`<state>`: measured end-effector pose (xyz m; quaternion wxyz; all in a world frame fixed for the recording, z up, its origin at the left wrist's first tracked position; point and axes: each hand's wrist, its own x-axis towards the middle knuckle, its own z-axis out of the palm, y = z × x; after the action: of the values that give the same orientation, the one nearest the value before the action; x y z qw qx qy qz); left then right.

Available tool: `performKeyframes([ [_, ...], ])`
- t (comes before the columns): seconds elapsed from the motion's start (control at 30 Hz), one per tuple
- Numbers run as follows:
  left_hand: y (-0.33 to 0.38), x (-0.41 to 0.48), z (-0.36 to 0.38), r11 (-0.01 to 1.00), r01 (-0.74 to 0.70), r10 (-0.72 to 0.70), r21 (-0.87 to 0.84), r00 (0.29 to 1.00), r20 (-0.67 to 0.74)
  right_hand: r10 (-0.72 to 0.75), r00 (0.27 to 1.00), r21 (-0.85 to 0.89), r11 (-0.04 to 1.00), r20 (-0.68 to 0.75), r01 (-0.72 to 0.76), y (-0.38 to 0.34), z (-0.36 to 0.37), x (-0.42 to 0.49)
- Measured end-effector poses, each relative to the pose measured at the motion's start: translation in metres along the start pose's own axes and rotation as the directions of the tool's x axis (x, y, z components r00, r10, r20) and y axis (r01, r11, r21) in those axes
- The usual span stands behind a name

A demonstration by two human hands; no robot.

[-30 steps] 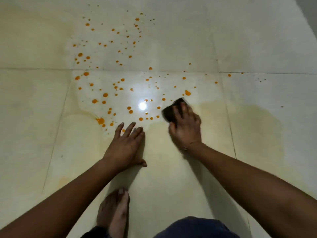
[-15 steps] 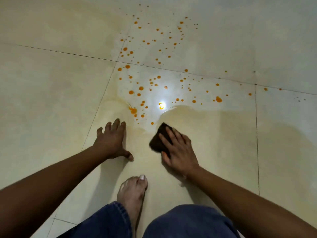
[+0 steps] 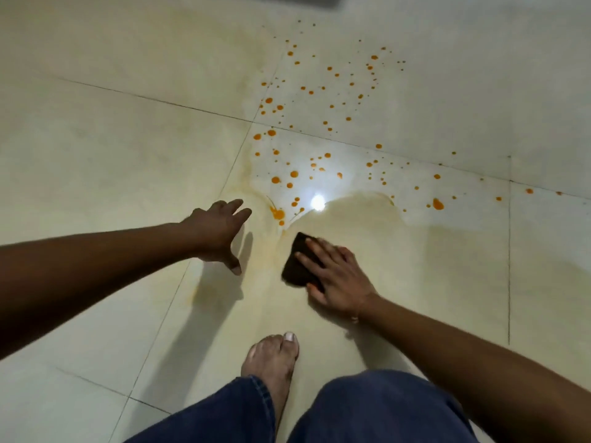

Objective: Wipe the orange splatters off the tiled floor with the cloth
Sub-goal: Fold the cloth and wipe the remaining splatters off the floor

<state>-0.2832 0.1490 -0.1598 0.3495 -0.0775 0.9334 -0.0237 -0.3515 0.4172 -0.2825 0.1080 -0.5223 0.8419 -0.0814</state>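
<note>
A dark brown cloth lies flat on the cream tiled floor, pressed down by the fingers of my right hand. Orange splatters dot the tiles beyond it, with a bigger smeared blob just up-left of the cloth. A yellowish wiped film spreads around and to the right of the cloth. My left hand hovers with spread fingers over the floor left of the cloth, holding nothing; its shadow falls below it.
My bare foot and blue-jeaned knees are at the bottom centre. A bright light reflection glares among the drops. Dark grout lines cross the floor. A dark edge shows at the top.
My right hand dragged the cloth back toward me, out of the drops. My left hand lifted off the floor. The view swung left, so the splatters sit farther right.
</note>
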Motion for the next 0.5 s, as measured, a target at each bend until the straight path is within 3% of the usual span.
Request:
performKeyframes([
  [0.1,-0.007,0.009,0.005,0.999,0.018,-0.018,-0.040,1.000,0.002,0.326,0.944,0.023,0.945,-0.049,-0.325,0.038,-0.023,0.049],
  [0.17,-0.015,0.019,0.018,0.997,0.034,-0.034,-0.062,0.999,0.005,0.384,0.922,0.032,0.923,-0.052,-0.383,0.022,-0.023,0.074],
  [0.23,-0.026,0.033,0.033,0.989,0.052,-0.059,-0.137,0.997,-0.046,0.123,0.992,0.007,0.992,0.014,-0.124,0.001,-0.013,0.072],
  [0.3,-0.036,0.046,0.046,0.966,0.063,-0.101,-0.250,0.984,-0.144,-0.175,0.976,-0.004,0.984,0.129,0.177,0.005,-0.007,0.055],
  [0.37,-0.049,0.060,0.057,0.950,0.052,-0.128,-0.309,0.964,-0.231,-0.246,0.964,-0.056,0.966,0.105,0.253,0.031,-0.014,0.080],
  [0.43,-0.055,0.070,0.074,0.945,-0.026,-0.102,-0.327,0.924,-0.369,-0.016,1.000,-0.078,0.997,0.022,0.017,0.050,-0.026,0.127],
  [0.5,-0.062,0.078,0.090,0.929,-0.087,-0.103,-0.360,0.873,-0.477,0.298,0.954,0.021,0.955,-0.039,-0.297,0.041,-0.030,0.170],
])
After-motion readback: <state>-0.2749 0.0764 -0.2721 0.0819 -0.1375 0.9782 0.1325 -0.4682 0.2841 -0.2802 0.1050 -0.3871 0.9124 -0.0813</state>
